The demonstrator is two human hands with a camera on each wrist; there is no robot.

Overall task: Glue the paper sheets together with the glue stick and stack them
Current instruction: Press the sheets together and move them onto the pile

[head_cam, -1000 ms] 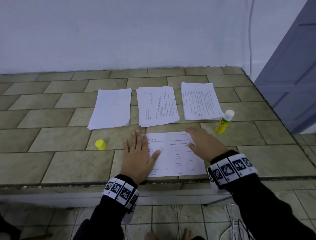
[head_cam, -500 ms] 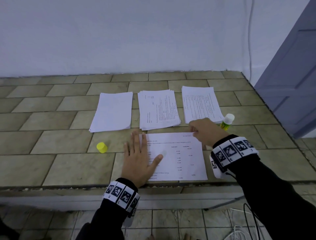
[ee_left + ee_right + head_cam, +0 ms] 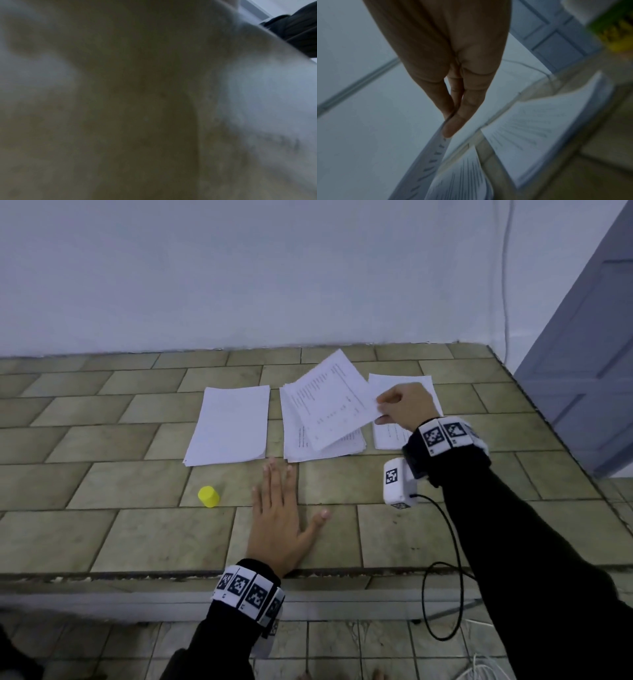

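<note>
Over middle stack (image 3: 346, 448): right hand (image 3: 406, 405) pinches tilted sheet (image 3: 330, 402).

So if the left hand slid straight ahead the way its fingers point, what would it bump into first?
Probably the middle paper pile. The left hand lies flat on the counter, fingers pointing at that pile's near left corner, with bare tile between. It might just slip between the piles.

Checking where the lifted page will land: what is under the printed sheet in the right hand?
Under the printed sheet, pinched by the right hand, lies the middle paper pile. The sheet hides most of that pile's top page.
</note>
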